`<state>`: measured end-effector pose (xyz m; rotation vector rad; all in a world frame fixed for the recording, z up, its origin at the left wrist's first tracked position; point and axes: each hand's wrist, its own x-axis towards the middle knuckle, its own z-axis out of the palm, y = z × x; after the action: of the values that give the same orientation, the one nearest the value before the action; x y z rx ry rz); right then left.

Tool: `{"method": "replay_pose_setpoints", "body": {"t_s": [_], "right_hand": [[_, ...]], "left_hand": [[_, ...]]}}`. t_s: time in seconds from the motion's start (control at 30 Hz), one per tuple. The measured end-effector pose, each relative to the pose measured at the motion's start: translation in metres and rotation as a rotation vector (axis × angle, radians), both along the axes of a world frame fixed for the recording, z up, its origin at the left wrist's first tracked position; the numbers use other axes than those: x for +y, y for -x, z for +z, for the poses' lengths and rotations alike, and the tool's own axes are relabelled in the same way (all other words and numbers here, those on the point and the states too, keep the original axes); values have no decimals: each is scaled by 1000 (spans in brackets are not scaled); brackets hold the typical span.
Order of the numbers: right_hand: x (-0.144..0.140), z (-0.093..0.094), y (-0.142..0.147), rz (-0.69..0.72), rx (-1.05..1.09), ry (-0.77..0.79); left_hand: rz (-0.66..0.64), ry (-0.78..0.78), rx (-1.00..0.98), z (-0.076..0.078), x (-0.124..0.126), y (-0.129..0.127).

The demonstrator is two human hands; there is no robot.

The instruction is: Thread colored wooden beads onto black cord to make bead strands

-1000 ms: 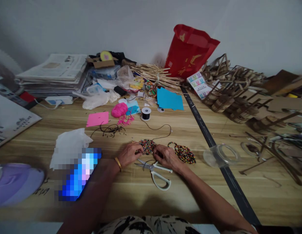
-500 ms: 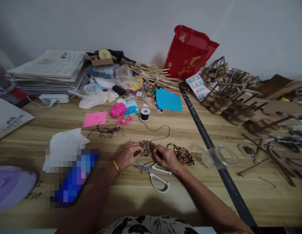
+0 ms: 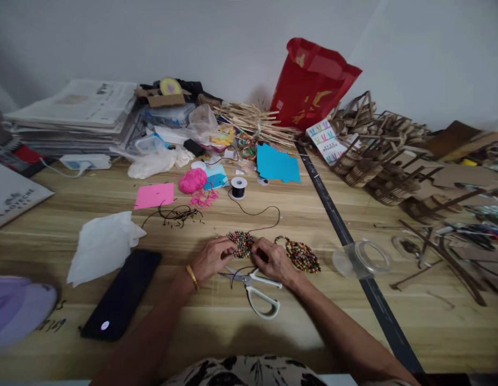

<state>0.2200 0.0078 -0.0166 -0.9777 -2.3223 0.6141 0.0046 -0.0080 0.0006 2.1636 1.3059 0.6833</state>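
Head view: a wooden table (image 3: 300, 214) fills most of the frame, with bulky goods at its far side, probably to free the near part: a red bag (image 3: 313, 88) at upper centre-right and a newspaper stack (image 3: 75, 107) at upper left. The phone (image 3: 122, 295) lies flat at lower left, perhaps for easy reach. White-handled scissors (image 3: 247, 279) rest below the hands, likely there for handy use. The left hand (image 3: 212, 257) and right hand (image 3: 275, 260) sit apart at lower centre, fingertips at opposite sides of the beadwork (image 3: 240, 244), seemingly to steady it; whether they pinch it, I cannot tell. Behind, the black spool (image 3: 238, 188) stands on end, and its slack cord (image 3: 279, 217) curves towards the beadwork, presumably so nothing pulls.

Counted: one bag, one newspaper stack, one phone, one pair of scissors, two hands, two beaded clusters (beadwork plus the bead heap (image 3: 303, 256) right of it), one black spool. Single beads are too small to count.
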Motion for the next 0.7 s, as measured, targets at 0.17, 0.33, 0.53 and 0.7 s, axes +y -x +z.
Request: {"method": "replay_pose_setpoints", "body": {"t_s": [0.17, 0.33, 0.53, 0.7], "right_hand": [[0, 0, -1, 17, -28, 15], [1, -1, -2, 39, -50, 16], [1, -2, -3, 41, -68, 17], [2, 0, -3, 43, -72, 26]], "left_hand": [[-20, 6, 60, 2, 0, 2], [-41, 7, 116, 3, 1, 4], [-53, 36, 144, 2, 1, 5], [-58, 22, 141, 1, 1, 4]]}}
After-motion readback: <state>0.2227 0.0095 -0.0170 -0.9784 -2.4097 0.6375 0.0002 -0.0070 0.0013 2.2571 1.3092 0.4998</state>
